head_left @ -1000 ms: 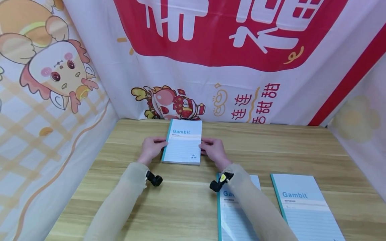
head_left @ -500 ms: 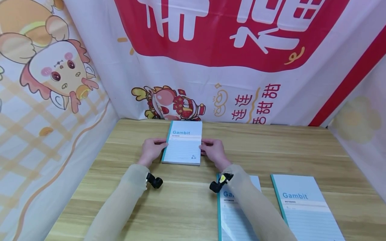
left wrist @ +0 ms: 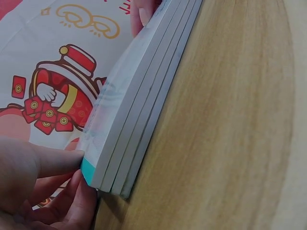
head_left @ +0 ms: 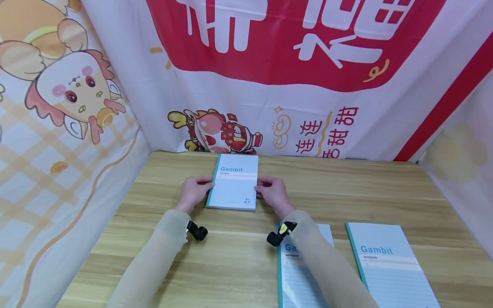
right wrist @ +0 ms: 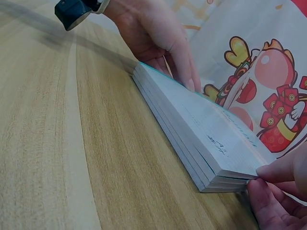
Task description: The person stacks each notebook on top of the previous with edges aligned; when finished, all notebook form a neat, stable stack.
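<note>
A stack of several white notebooks with teal spines and "Gambit" on the top cover lies near the back of the table. My left hand holds the stack at its spine side, thumb at the top cover's edge. On the opposite side my right hand grips it, thumb at the upper edge and fingers lower down. The left wrist view shows the layered page edges nearly in line. From the right wrist view, the lower notebooks stick out slightly beneath the top one. Fingertips behind the stack are partly hidden.
Two more Gambit notebooks lie at the front right: one partly under my right forearm, another farther right. A printed white and red cloth hangs right behind the table's back edge. Wooden tabletop shows between my forearms.
The top notebook's far edge has come down slightly toward me over the last second. Both hands keep their places at the stack's sides, shifting only a little.
</note>
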Motion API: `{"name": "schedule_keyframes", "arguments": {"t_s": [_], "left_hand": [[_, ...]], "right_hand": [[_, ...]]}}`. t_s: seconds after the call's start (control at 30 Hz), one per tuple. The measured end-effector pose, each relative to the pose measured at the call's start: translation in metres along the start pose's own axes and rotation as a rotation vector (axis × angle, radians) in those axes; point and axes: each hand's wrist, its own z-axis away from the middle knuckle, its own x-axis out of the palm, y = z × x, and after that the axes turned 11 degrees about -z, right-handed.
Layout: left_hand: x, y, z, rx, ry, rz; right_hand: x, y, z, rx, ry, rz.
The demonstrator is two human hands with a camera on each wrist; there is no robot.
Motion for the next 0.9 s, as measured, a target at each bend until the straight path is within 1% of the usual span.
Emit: {"name": "schedule_keyframes", "arguments": {"t_s": [0.17,0.43,0.6,0.7,0.9], "left_hand": [[0.000,0.000,-0.001,-0.008,-0.007,-0.006],[-0.003,0.001,-0.002,0.001,-0.035,-0.025],[-0.004,-0.001,-0.005,-0.008,-0.056,-0.012],[-0.004,-0.001,-0.005,-0.006,-0.063,-0.025],[-0.004,0.001,-0.003,-0.012,-0.060,-0.031]], "right_hand": [[0.000,0.000,0.000,0.006,-0.013,0.016],[-0.001,-0.004,0.000,0.054,-0.044,0.079],[-0.001,-0.007,0.000,0.075,-0.072,0.111],[-0.001,-0.008,0.001,0.091,-0.078,0.130],[-0.001,-0.010,0.004,0.097,-0.087,0.128]]}}
